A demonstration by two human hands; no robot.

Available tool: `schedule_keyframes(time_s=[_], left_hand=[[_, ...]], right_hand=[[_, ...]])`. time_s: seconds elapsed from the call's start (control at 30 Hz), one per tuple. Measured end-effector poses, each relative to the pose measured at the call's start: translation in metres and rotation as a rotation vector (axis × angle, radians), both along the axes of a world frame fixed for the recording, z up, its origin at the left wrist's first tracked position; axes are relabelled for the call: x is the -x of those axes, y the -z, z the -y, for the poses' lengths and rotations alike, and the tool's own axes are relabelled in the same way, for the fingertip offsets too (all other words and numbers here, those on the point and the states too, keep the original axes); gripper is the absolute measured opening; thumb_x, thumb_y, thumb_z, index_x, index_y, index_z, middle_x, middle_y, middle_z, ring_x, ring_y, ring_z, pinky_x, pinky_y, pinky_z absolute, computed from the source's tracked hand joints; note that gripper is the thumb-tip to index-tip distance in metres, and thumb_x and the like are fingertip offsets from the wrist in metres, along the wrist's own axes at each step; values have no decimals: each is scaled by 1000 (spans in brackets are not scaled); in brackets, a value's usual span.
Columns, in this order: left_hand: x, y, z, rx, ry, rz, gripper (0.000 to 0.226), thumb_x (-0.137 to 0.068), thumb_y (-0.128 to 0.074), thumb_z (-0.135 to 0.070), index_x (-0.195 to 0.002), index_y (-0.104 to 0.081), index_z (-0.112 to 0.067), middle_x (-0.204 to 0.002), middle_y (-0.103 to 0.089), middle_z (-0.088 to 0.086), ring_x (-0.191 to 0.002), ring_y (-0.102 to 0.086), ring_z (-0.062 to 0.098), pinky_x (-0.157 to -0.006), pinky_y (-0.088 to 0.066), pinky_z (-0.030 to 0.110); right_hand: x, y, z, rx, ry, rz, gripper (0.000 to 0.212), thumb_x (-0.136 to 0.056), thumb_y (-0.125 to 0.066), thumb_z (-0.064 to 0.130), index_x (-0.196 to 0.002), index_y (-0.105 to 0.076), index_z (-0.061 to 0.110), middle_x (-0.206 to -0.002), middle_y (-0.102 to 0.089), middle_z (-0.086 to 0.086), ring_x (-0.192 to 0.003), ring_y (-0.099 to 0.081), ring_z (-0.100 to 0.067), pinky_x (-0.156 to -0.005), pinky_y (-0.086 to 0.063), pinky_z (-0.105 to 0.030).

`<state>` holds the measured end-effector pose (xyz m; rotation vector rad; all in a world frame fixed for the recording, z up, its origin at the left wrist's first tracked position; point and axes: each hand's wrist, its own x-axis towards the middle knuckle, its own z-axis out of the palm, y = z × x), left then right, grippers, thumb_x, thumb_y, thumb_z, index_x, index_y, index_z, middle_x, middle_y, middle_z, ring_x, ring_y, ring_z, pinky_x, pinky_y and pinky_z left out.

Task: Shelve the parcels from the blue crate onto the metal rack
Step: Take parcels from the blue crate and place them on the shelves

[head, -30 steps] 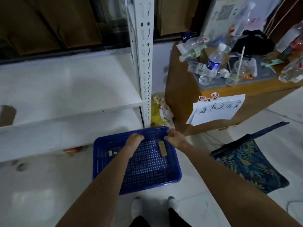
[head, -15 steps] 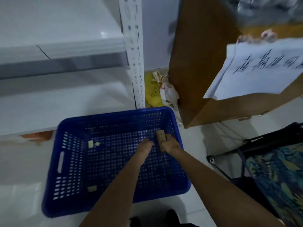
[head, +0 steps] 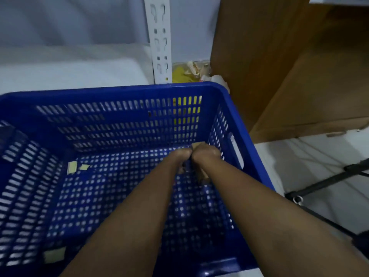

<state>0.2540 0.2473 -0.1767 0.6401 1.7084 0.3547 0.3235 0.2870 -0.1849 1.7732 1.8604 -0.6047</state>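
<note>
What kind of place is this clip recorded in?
Probably a small storeroom or parcel-sorting room. A white slotted metal rack upright with a pale shelf stands behind a blue perforated crate on the floor, beside a wooden cabinet. Both hands reach into the crate.

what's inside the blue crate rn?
Both hands reach into the crate, meeting at a small brown piece. Pale scraps lie on its floor. The hands cover most of the piece.
</note>
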Motion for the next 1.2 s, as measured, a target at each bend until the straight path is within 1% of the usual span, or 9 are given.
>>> schedule_keyframes(time_s=[0.13, 0.3, 0.43, 0.53, 0.63, 0.77, 0.93, 1.03, 1.2], left_hand=[[25, -4, -2, -121, -92, -168, 28, -99, -31, -18, -73, -43, -14, -64, -38, 7, -53, -32, 18, -56, -33, 31], [25, 13, 32, 46, -81, -93, 25, -98, -34, -24, -93, -49, -5, -74, -48, 10, -64, -46, 21, -63, -45, 33], [42, 17, 3, -24, -136, -128, 27, -99, -33, -27, -98, -57, -15, -68, -49, 8, -53, -37, 19, -63, -38, 35], [55, 15, 1, -72, -353, -87, 48, -98, -38, -39, -134, -48, -9, -123, -59, 16, -87, -59, 28, -76, -48, 41], [61, -3, 25, -30, -572, 58, 43, -91, -49, -51, -117, -52, -16, -113, -53, 7, -92, -56, 25, -83, -53, 43], [64, -65, 55, 107, -749, 378, 28, -88, -63, -40, -101, -56, -15, -106, -55, 13, -89, -59, 28, -65, -55, 41], [69, -189, 88, 44, -863, 373, 25, -87, -68, -29, -98, -56, -9, -94, -54, 11, -82, -56, 25, -58, -52, 37], [85, -278, 100, -36, -929, 446, 36, -87, -67, -22, -117, -54, -7, -114, -54, 15, -101, -57, 29, -66, -54, 38], [115, -456, 107, -152, -836, 512, 25, -85, -69, -17, -107, -58, -17, -113, -49, 9, -101, -55, 28, -59, -58, 36]], right_hand=[[-2, 2, 13, -54, -116, 147, 70, -86, -67, 27, -145, -34, 7, -137, -52, -5, -112, -60, -25, -64, -53, -35], [-12, 30, 29, -194, -167, 156, 75, -92, -60, 24, -148, -19, -4, -142, -44, -16, -120, -53, -25, -82, -54, -34], [-13, 32, 22, -188, -239, 137, 54, -95, -55, 26, -143, -40, 7, -141, -45, -13, -126, -45, -25, -80, -49, -34], [-11, 10, 23, -242, -341, 112, 41, -94, -54, 31, -133, -55, 18, -133, -49, -11, -118, -50, -24, -73, -43, -32], [-13, -28, 38, -388, -457, 46, 38, -92, -57, 19, -129, -52, 10, -130, -46, -13, -110, -53, -27, -65, -40, -32], [-20, -100, 51, -481, -658, -40, 42, -88, -59, 11, -128, -46, 9, -134, -44, -18, -118, -46, -35, -84, -45, -42], [-21, -223, 70, -463, -815, -195, 64, -81, -70, 27, -135, -41, 12, -143, -37, -17, -127, -38, -37, -102, -35, -50], [-23, -317, 76, -341, -567, -384, 78, -78, -58, 67, -139, -36, 23, -138, -33, -10, -125, -36, -34, -101, -38, -49], [3, -490, 78, -114, 121, -811, 67, -91, -60, 45, -147, -33, 21, -147, -35, -13, -132, -40, -34, -102, -37, -36]])
